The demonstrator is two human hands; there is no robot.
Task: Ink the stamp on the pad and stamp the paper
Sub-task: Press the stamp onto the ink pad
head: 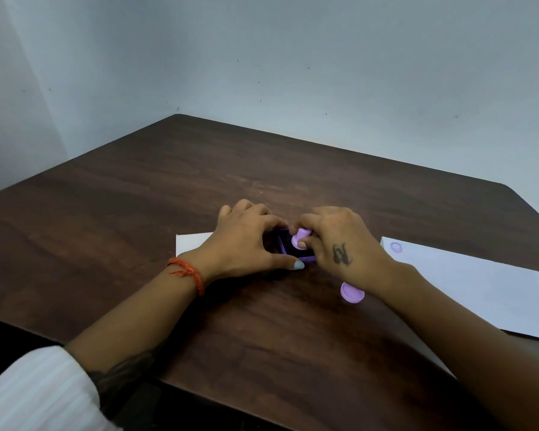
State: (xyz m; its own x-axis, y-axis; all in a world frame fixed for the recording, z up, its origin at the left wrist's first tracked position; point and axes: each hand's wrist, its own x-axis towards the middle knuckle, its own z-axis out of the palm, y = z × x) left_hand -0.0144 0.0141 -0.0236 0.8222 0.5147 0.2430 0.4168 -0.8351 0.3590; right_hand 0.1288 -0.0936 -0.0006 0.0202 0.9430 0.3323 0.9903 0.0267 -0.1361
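Observation:
A small purple ink pad (285, 244) lies open on the dark wooden table (199, 181), at its middle. My left hand (246, 241) grips the pad's edges from the left, thumb at its near corner. A lilac stamp (301, 239) stands upright on the pad's dark surface, and my right hand (336, 241) is closed on it with fingertips round its handle. A white paper sheet (467, 287) lies to the right; it bears one faint purple round print (395, 247) at its far left corner.
A lilac round cap (352, 293) rests on the table just under my right wrist. Another white paper (193, 242) pokes out behind my left hand. A grey wall stands close behind the table's far edges.

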